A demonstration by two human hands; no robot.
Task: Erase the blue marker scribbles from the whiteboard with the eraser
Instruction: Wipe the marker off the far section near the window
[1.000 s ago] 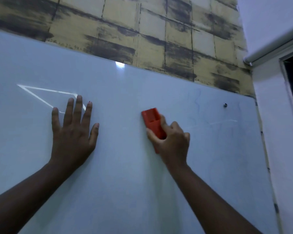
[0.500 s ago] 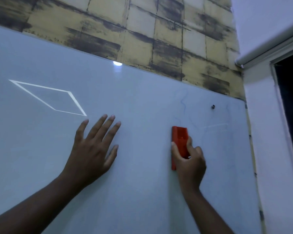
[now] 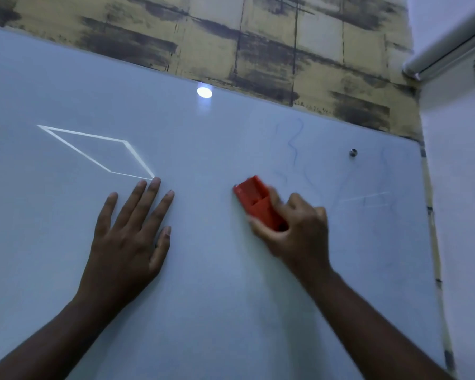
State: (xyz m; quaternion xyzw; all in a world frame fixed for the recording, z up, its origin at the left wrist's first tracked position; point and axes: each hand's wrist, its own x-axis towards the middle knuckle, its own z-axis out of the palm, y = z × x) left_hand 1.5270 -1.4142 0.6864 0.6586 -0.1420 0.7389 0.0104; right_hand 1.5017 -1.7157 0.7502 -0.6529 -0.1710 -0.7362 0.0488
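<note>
The eraser (image 3: 255,202) is bright orange-red. The whiteboard (image 3: 231,297) looks pale blue-grey, with faint blue scribbles (image 3: 295,144) and a thin white diamond outline (image 3: 93,152). The wall (image 3: 258,42) above has a yellowish block pattern with dark smudgy streaks.

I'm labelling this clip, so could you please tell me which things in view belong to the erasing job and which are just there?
Part of the job:
- red eraser, gripped by the right hand
- faint blue scribbles
- whiteboard
- left hand, resting flat on the board

Just there:
- round metal stud
- bright reflected diamond outline
- patterned wall above
- roller blind
</note>
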